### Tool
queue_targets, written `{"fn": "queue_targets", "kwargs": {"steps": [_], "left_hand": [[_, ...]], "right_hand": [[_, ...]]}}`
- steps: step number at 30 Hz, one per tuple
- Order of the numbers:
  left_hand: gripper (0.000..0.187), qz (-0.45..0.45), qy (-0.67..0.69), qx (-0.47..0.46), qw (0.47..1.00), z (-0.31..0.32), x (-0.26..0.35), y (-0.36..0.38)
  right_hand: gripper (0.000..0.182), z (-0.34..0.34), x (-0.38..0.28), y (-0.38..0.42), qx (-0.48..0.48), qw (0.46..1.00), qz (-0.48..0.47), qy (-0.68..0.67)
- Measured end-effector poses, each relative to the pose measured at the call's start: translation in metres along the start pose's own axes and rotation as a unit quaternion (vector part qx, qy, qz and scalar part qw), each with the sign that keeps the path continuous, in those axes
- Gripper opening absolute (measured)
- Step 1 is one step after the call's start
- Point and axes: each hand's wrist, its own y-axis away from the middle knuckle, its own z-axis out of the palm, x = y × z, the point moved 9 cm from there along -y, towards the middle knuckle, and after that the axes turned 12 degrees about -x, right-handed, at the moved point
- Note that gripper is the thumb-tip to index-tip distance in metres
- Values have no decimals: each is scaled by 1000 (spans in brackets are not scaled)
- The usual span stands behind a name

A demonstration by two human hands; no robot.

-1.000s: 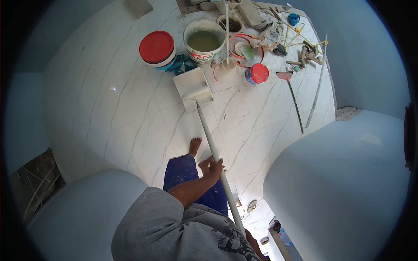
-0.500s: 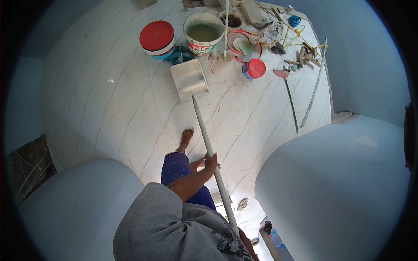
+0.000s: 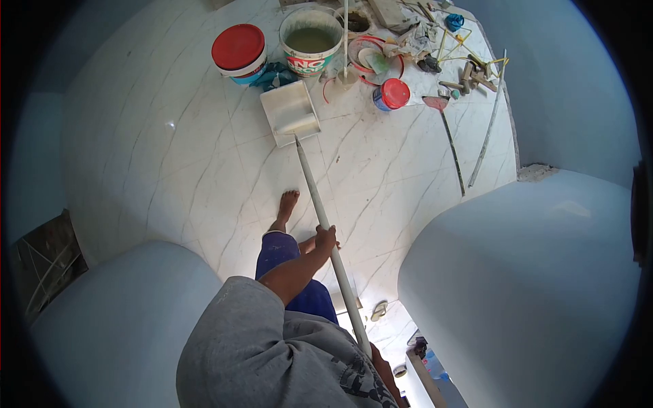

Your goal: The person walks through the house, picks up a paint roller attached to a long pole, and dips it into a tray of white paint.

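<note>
My left hand (image 3: 326, 239) is closed around the middle of a long pale pole (image 3: 345, 292). Lower down, beside the grey shirt, my right hand (image 3: 376, 355) is at the pole's near end, closed on it, with its fingers mostly hidden. The pole's far tip meets a paint roller (image 3: 296, 125), which lies inside a white tray (image 3: 281, 103) on the floor. Behind the tray are a white bucket (image 3: 292, 54) of murky liquid and a tub with a red lid (image 3: 238, 47).
A small red-lidded tub (image 3: 392, 94) and a scraper with a long handle (image 3: 451, 148) lie to the right. Rubble and sticks (image 3: 469, 76) are at the back right. Curved pale walls flank both sides. A sandal (image 3: 379, 311) lies near the lower doorway.
The view has shifted slightly, so the tray, buckets and floor items appear a little higher and further left. Both hands keep their hold on the pole, and the roller stays in the tray.
</note>
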Motion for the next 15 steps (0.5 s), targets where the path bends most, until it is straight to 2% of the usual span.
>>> {"fn": "queue_targets", "kwargs": {"steps": [2, 4, 5, 7, 11, 13, 14, 15], "left_hand": [[31, 104, -92, 118, 983, -17, 30, -9], [29, 106, -95, 111, 984, -31, 36, -27], [28, 94, -31, 72, 992, -34, 31, -38], [27, 70, -7, 46, 996, -26, 33, -27], [27, 75, -80, 101, 989, -11, 23, 26], [31, 24, 36, -48, 998, 1, -9, 16], [31, 25, 36, -49, 998, -3, -12, 17], [32, 9, 79, -98, 992, 2, -19, 19]], "right_hand": [[48, 0, -10, -16, 10, 1000, 11, -12], [48, -1, -30, -23, 23, 1000, 11, -7], [47, -2, -34, -24, 34, 999, 3, -1], [48, -2, -34, -17, 52, 999, -10, 10], [49, -1, -5, 20, 44, 999, 20, 22], [48, -5, -5, 39, 43, 998, 25, 26], [47, -5, -4, 45, 40, 998, 30, 29], [47, -3, 2, 48, 39, 998, 31, 29]]}}
